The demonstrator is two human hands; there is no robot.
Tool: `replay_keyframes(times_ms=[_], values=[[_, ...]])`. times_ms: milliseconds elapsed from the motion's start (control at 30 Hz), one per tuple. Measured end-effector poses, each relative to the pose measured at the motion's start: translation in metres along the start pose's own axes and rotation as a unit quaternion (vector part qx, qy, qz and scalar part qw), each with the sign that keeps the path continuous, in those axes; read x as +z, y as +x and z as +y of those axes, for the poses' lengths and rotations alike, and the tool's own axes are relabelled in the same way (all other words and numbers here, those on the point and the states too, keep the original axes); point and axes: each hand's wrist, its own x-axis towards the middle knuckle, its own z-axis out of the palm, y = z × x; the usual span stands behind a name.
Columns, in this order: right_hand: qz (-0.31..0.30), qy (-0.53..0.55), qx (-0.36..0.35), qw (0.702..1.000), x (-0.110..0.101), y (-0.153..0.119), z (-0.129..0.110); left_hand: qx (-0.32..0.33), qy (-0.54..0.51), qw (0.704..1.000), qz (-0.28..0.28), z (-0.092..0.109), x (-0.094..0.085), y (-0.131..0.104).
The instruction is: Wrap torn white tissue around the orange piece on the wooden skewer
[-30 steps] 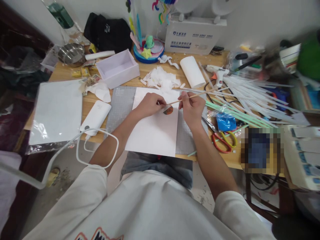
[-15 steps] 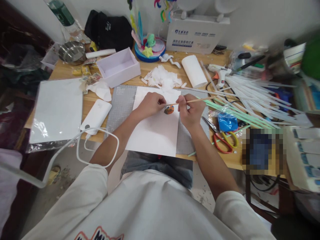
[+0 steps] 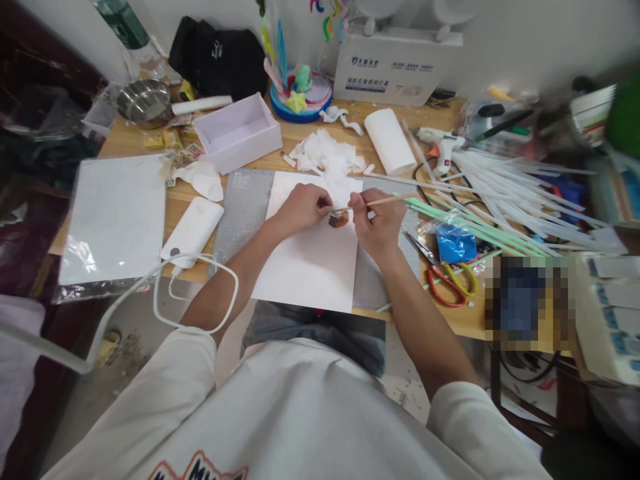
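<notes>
My right hand (image 3: 379, 221) is closed on a thin wooden stick (image 3: 390, 200), held like a pen and slanting down to the left. The stick's lower end reaches a small oval piece (image 3: 339, 219) with orange, dark and blue patches, over the white paper sheet (image 3: 305, 273). My left hand (image 3: 307, 205) is pinched at the left of that end; whatever its fingertips grip is too small to make out. Whether the oval piece lies on the paper or is held just above it, I cannot tell. Under the sheet is a grey cutting mat (image 3: 240, 207).
Crumpled tissue (image 3: 327, 153) and a lilac box (image 3: 240, 137) lie behind the hands. Scissors (image 3: 445, 277), a glue gun (image 3: 443, 147) and many pale strips (image 3: 505, 180) are to the right. Left stands a power bank (image 3: 194, 228), its white cable looping over my left forearm.
My right hand has shifted slightly left with the stick, whose angle has changed a little. The left hand stays nearly where it was.
</notes>
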Motion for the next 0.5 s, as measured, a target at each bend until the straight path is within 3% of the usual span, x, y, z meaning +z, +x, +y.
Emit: replay_keyframes(times_ms=[167, 400, 500], values=[[-0.017, -0.004, -0.007, 1.000, 0.006, 0.007, -0.002, 0.010, 0.003, 1.000, 0.014, -0.003, -0.002, 0.000], [-0.099, 0.007, -0.023, 0.995, 0.019, 0.026, -0.006, 0.022, -0.018, 1.000, 0.000, -0.006, -0.003, -0.002], [-0.073, 0.041, -0.022, 0.996, 0.017, 0.023, -0.006, 0.029, -0.016, 0.999, 0.001, -0.006, -0.003, -0.002]])
